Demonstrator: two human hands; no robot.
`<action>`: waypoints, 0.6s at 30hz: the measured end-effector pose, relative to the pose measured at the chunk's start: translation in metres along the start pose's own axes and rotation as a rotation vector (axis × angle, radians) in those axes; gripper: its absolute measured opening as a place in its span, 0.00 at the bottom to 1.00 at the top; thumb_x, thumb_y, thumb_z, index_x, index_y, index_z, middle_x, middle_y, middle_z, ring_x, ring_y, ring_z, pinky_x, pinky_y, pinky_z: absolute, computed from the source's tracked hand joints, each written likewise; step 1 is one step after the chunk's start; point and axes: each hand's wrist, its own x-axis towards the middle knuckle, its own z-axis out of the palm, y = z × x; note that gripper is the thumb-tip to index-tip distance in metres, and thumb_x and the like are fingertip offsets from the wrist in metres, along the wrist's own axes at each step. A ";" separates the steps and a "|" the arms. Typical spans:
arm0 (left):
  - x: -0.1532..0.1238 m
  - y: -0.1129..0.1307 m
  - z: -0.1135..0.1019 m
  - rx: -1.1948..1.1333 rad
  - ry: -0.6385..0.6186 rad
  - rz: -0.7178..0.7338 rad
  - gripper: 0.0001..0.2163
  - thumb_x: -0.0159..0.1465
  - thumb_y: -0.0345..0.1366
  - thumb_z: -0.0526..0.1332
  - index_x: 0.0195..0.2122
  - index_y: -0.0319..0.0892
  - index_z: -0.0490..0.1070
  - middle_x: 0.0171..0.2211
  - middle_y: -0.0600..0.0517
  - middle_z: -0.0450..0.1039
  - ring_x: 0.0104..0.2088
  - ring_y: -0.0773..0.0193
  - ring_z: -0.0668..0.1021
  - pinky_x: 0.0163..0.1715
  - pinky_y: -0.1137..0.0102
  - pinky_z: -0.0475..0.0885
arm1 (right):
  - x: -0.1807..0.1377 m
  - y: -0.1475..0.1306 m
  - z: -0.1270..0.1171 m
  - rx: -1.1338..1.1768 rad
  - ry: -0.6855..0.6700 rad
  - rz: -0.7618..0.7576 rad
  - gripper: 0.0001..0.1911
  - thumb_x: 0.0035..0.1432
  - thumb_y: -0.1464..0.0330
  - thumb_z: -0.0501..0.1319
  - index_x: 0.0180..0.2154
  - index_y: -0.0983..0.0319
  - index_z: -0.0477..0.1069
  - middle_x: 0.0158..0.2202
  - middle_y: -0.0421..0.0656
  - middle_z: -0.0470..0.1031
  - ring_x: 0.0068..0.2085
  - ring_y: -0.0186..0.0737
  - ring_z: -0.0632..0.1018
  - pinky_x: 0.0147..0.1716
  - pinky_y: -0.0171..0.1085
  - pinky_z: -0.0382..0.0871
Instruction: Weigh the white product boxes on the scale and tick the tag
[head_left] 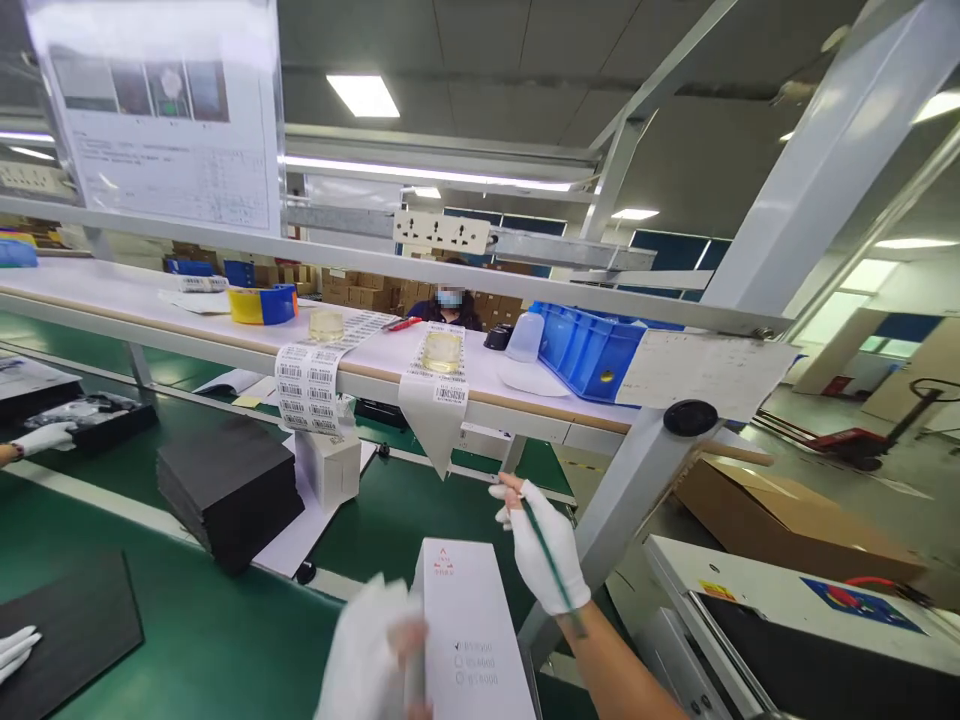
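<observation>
A white carton (469, 630) is held upright at 6 o'clock in the frame, over the green desk (225, 640); its lower left edge is gripped by the left hand (375, 650), which is gloved in white and blurred, so the finger positions cannot be read. On the carton's face three option circles are printed, and the top one appears already ticked; the lower two look blank. The right hand (544, 555), also gloved, is raised just right of the carton's top, at about 1 o'clock from it, closed narrowly around a thin green pen (551, 565) whose tip points up and away from the carton. The marking step is therefore judged done, with the carton not yet set down. At 9 o'clock a stack of dark sheets (229, 490) and a second small white box (330, 465) are noted on the desk. Label rolls (311, 385) hang from the upper shelf at 11 o'clock. Other workers' gloved hands are seen at the far left edge.
</observation>
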 end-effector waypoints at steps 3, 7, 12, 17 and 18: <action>0.116 -0.002 -0.004 0.190 0.170 0.134 0.14 0.60 0.48 0.62 0.44 0.48 0.76 0.51 0.43 0.76 0.57 0.46 0.73 0.62 0.47 0.63 | 0.046 -0.027 -0.002 -0.300 0.104 -0.467 0.16 0.66 0.60 0.54 0.47 0.61 0.75 0.39 0.48 0.77 0.39 0.47 0.76 0.42 0.46 0.70; 0.237 0.014 -0.001 0.493 0.272 0.401 0.20 0.62 0.50 0.59 0.45 0.38 0.73 0.47 0.40 0.77 0.52 0.47 0.75 0.55 0.53 0.68 | 0.102 -0.059 0.007 -0.660 0.159 -0.767 0.10 0.65 0.66 0.57 0.40 0.63 0.75 0.37 0.48 0.77 0.39 0.48 0.74 0.39 0.45 0.65; 0.268 0.009 0.011 0.672 0.206 0.417 0.19 0.60 0.53 0.60 0.36 0.40 0.74 0.36 0.44 0.78 0.41 0.50 0.77 0.50 0.52 0.68 | 0.128 -0.063 0.023 -0.852 0.129 -0.765 0.08 0.64 0.66 0.60 0.37 0.63 0.75 0.31 0.47 0.75 0.36 0.48 0.71 0.33 0.43 0.57; 0.263 0.004 0.010 0.705 0.183 0.388 0.23 0.59 0.58 0.58 0.38 0.40 0.74 0.37 0.44 0.77 0.42 0.50 0.76 0.50 0.53 0.68 | 0.129 -0.059 0.028 -0.916 0.180 -0.939 0.10 0.63 0.73 0.56 0.35 0.61 0.76 0.26 0.46 0.70 0.33 0.46 0.68 0.30 0.42 0.51; 0.264 0.006 0.007 0.720 0.155 0.380 0.26 0.57 0.60 0.59 0.39 0.40 0.74 0.38 0.43 0.77 0.43 0.49 0.76 0.50 0.52 0.68 | 0.126 -0.061 0.028 -0.891 0.191 -0.981 0.11 0.63 0.74 0.55 0.35 0.62 0.76 0.26 0.46 0.70 0.33 0.46 0.68 0.30 0.42 0.51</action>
